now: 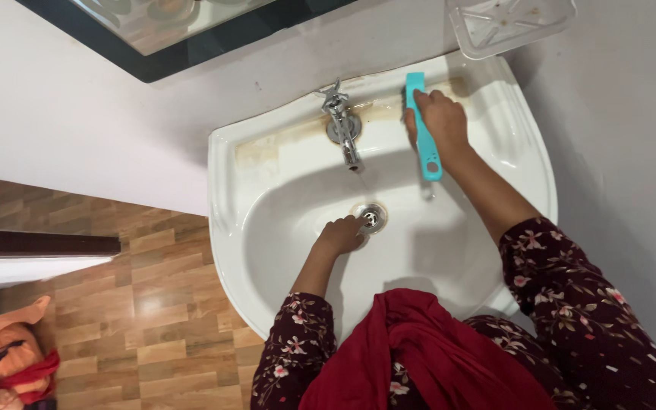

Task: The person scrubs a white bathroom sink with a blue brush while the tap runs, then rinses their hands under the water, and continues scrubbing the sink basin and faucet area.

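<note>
A white washbasin [252, 228] is fixed to the wall below me, with brown stains along its back ledge. My right hand [442, 121] grips a turquoise brush [427, 152] and presses it on the back ledge, to the right of the chrome tap [343, 125]. My left hand [341, 234] rests inside the bowl with its fingers curled, touching the metal drain [372, 216]. Whether it holds anything there is hidden.
A clear plastic soap tray [510, 23] hangs on the wall above the basin's right corner. A dark-framed mirror [168, 38] is at the top left. Wood-pattern floor [153, 304] lies to the left, with orange and red cloth [9, 357] at the bottom left.
</note>
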